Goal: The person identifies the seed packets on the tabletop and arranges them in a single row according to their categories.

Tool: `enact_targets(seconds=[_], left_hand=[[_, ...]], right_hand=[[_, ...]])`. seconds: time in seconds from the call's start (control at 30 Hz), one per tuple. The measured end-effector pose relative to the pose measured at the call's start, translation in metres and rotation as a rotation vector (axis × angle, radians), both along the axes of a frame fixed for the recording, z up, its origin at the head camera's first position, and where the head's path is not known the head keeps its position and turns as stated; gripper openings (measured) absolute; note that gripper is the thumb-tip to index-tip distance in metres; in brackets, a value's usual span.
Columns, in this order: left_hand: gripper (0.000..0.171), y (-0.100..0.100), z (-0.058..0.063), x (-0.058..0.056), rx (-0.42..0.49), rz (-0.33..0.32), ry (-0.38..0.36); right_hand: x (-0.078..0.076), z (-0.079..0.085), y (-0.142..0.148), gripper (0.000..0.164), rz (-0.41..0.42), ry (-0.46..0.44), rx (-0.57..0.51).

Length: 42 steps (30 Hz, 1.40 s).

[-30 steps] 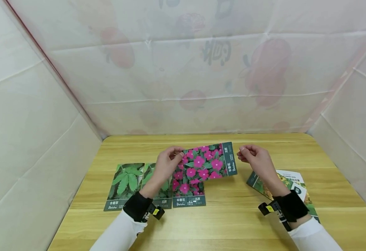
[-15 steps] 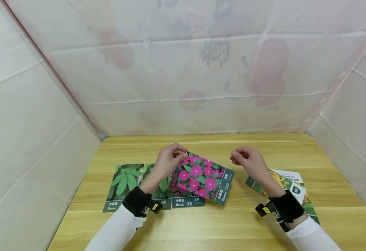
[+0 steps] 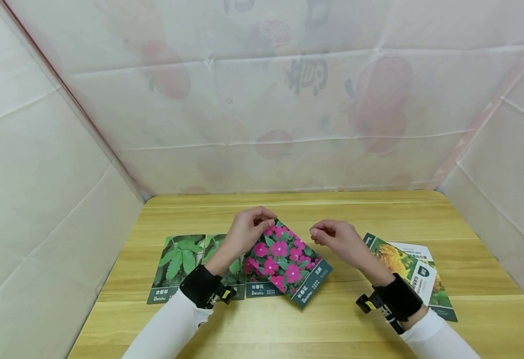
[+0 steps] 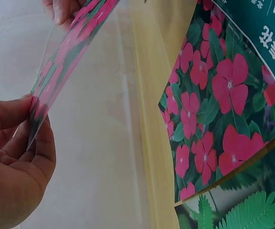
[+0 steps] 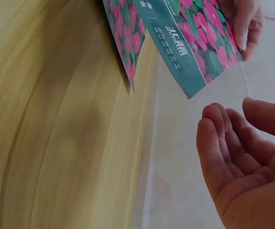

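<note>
My left hand (image 3: 246,232) pinches a seed packet (image 3: 286,259) with pink flowers by its upper corner. In the left wrist view, the thumb and fingers of the left hand (image 4: 13,162) clasp the edge of this tilted packet (image 4: 70,52). It hangs aslant over a matching pink-flower packet (image 3: 257,289) on the table, partly covering it. My right hand (image 3: 340,239) is to the right of the held packet, apart from it. Seen in the right wrist view, the right hand (image 5: 247,162) has loosely bent fingers and holds nothing.
Two green-leaf packets (image 3: 176,259) lie side by side at the left, one partly behind the left arm. Right of the right forearm, yellow-flower packets (image 3: 392,257) overlap in a pile. Pale cloth walls (image 3: 262,164) stand around the wooden table (image 3: 343,329).
The held packet has swung from nearly level to a downward slant, its dark end dropping toward me. My right hand has moved left and slightly down, uncovering more of the yellow-flower pile.
</note>
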<state>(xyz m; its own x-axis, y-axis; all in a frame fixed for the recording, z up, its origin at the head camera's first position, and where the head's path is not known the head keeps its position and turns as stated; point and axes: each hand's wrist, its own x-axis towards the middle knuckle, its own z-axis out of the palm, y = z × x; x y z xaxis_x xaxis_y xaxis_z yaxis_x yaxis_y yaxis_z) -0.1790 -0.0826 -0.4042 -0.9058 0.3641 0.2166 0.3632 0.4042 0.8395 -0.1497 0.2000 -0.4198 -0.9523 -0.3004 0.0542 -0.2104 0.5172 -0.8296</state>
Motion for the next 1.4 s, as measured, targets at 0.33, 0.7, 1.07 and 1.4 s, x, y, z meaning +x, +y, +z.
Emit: enact_targets(seconds=[0.33,0.7,1.07,1.4], left_hand=[[0.015,0.007,0.002,0.000,-0.018,-0.017,0.029],[0.015,0.015,0.004,0.000,-0.020,-0.032,0.024],[0.015,0.018,0.003,0.001,-0.029,-0.042,0.036],[0.027,0.009,-0.005,0.003,0.050,-0.021,0.125]], right_hand=[[0.004,0.000,-0.014,0.023,0.051,0.013,0.030],[0.009,0.000,-0.021,0.021,0.057,-0.011,0.002],[0.011,-0.001,-0.022,0.018,0.060,0.001,0.054],[0.013,-0.002,-0.008,0.021,-0.017,-0.026,0.001]])
